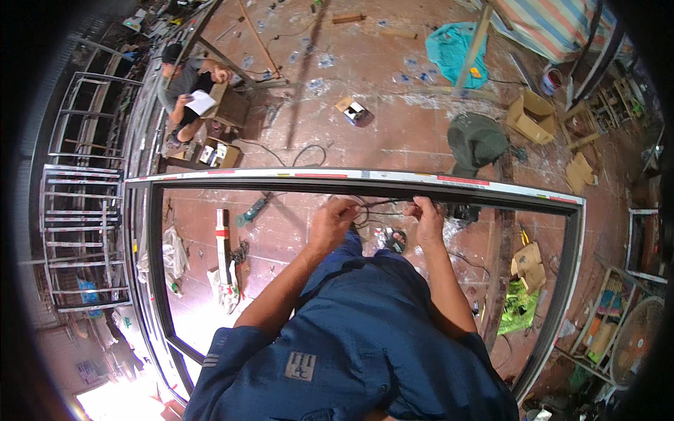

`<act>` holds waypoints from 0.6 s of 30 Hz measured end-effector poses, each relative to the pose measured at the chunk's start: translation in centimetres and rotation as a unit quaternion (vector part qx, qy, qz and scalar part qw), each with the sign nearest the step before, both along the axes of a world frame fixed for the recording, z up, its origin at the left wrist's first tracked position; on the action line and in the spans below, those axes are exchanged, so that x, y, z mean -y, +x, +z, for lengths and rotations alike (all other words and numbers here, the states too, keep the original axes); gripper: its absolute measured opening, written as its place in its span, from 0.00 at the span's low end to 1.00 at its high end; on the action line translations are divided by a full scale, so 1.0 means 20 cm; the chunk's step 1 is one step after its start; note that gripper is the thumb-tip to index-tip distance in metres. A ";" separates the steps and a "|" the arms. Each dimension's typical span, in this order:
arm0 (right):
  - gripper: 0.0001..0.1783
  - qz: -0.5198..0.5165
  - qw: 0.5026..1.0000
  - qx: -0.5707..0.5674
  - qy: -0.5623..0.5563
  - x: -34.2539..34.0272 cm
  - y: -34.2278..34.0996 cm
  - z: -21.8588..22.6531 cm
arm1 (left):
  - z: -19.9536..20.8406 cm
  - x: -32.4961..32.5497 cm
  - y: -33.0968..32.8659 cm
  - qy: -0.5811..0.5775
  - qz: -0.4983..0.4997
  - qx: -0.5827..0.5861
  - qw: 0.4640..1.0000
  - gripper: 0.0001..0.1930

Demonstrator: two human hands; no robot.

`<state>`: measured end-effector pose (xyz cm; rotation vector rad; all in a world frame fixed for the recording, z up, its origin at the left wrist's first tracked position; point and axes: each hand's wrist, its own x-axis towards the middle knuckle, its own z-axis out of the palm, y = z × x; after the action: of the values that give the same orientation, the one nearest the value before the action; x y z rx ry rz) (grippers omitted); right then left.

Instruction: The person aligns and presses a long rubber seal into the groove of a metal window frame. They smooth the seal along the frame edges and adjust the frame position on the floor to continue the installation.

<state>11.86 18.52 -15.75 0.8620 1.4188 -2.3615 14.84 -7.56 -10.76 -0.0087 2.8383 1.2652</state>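
Observation:
I stand inside a large dark window frame (351, 179) with white protective tape along its rails. Between my hands a thin black rubber strip (385, 203) runs close under the far rail, and a loop of it hangs lower. My left hand (333, 223) pinches the strip at its left part, fingers closed. To the right, my right hand (429, 223) is closed in a pinch at the other part, near the rail. Whether the strip is seated in the rail's groove I cannot tell.
A green angle grinder (253, 210) lies on the tiled floor beyond my left arm. A stool with a dark cover (477, 140) and a cardboard box (531, 116) stand far right. At the far left sits a co-worker (188, 88) with paper. A fan (637, 342) stands right.

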 end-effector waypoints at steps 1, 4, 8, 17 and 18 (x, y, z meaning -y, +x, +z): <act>0.15 0.040 0.999 -0.010 0.013 -0.01 0.00 0.01 | 0.05 0.00 -0.03 -0.041 -0.010 -0.045 0.998 0.09; 0.15 0.102 0.994 -0.030 0.008 -0.03 -0.03 -0.03 | 0.14 -0.04 -0.11 -0.090 -0.021 -0.111 0.990 0.08; 0.16 0.055 0.998 -0.029 0.025 0.05 -0.02 -0.06 | 0.12 -0.01 -0.15 -0.150 -0.057 -0.158 0.974 0.08; 0.15 0.044 0.998 -0.046 0.011 0.09 -0.02 0.01 | 0.08 0.01 -0.17 -0.188 -0.096 -0.205 0.956 0.08; 0.15 0.028 0.999 -0.034 0.016 0.11 -0.01 0.00 | 0.08 0.01 -0.16 -0.187 -0.094 -0.206 0.956 0.09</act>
<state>11.65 16.25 -15.76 0.7453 1.4919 -2.3526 11.55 -7.73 -9.19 0.5641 3.2789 0.7490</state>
